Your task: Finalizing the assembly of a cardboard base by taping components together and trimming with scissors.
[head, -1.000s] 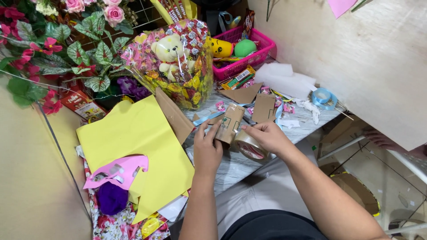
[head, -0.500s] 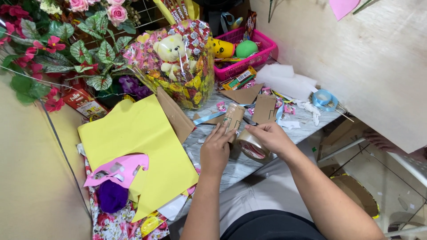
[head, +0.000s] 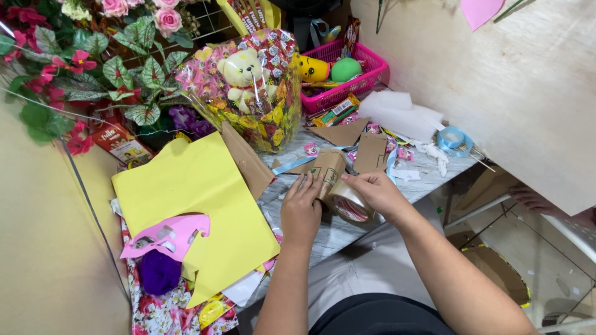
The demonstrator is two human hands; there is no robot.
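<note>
My left hand (head: 301, 211) presses down on a small folded piece of brown cardboard (head: 328, 170) lying on the grey table top (head: 335, 232). My right hand (head: 380, 193) grips a roll of clear packing tape (head: 351, 205) right beside that cardboard, its fingers at the roll's upper rim. The tape roll touches the cardboard's lower end. Both hands meet over the cardboard near the table's front edge.
A yellow paper sheet (head: 198, 205) with a pink cut-out (head: 167, 236) lies left. Behind are a wrapped teddy-bear basket (head: 248, 87), artificial flowers (head: 93, 56), a pink basket (head: 347, 74), more cardboard pieces (head: 371, 152), a blue ribbon roll (head: 453, 139). A wooden board (head: 515, 93) stands right.
Both hands have stayed on the cardboard and tape roll; the left hand has slid slightly along the cardboard. The view has shifted a little.
</note>
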